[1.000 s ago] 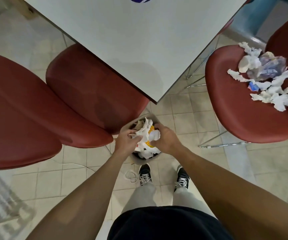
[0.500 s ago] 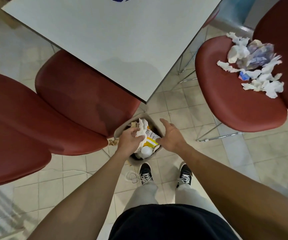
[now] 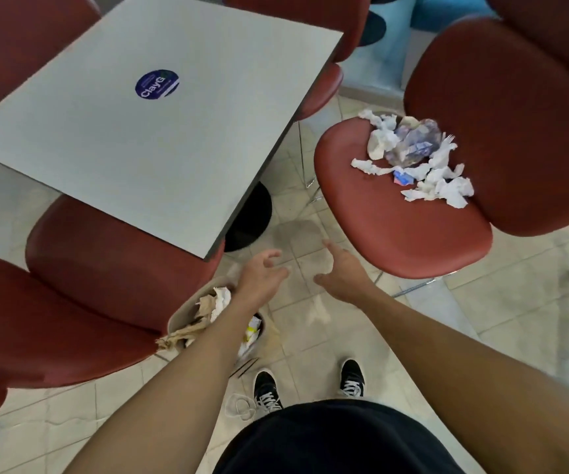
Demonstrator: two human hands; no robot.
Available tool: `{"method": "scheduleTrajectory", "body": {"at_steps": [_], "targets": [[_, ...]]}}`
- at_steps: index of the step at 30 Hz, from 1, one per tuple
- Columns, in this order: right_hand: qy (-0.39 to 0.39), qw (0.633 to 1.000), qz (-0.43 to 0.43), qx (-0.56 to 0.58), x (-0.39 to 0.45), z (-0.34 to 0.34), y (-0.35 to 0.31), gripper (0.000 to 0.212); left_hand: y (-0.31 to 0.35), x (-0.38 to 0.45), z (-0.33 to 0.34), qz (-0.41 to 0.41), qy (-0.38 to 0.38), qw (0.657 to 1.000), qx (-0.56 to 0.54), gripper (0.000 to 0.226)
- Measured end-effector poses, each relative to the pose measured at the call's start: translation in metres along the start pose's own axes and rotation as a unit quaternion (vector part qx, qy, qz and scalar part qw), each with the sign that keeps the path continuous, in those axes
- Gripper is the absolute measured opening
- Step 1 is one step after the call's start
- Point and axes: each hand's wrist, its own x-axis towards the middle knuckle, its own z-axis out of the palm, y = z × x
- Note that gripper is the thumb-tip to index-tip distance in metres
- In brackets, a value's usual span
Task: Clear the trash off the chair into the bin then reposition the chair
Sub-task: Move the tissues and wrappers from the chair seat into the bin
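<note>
A red chair [image 3: 396, 227] stands at the right. On its seat lies a heap of trash [image 3: 416, 155]: crumpled white tissues, a clear plastic bag and a small blue scrap. A small bin [image 3: 187, 311] stuffed with paper stands on the floor under my left forearm. My left hand [image 3: 259, 278] hovers above the floor past the bin, fingers loosely curled, holding nothing. My right hand [image 3: 341, 271] is spread open in the air just short of the red chair's front edge, also empty.
A grey square table [image 3: 139, 138] with a round blue sticker [image 3: 157, 84] fills the upper left on a black pedestal base [image 3: 252, 217]. More red chairs [image 3: 98, 268] sit around it. My two black shoes [image 3: 310, 384] stand on the tiled floor.
Both hands let go of the trash in the bin and rose away from it toward the right-hand chair. My view has swung up and right.
</note>
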Motion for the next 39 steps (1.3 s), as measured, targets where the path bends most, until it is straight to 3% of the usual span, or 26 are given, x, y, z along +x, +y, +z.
{"method": "scheduleTrajectory", "body": {"at_steps": [12,24,32,39], "targets": [[0.077,0.997,0.015,0.003,0.030,-0.142,0.089,0.072,0.107,0.027,0.105,0.059,-0.012,0.998,0.027,0.040],[0.090,0.992,0.079,0.045,0.111,-0.213,0.126,0.071,0.201,0.116,0.156,0.092,-0.078,0.992,0.044,0.042],[0.074,0.992,0.097,0.005,0.183,-0.257,0.155,0.066,0.236,0.188,0.181,0.060,-0.085,0.991,0.087,0.041],[0.049,0.989,0.120,0.070,0.252,-0.276,0.202,0.067,0.247,0.252,0.222,0.006,-0.054,0.993,0.101,0.036]]}}
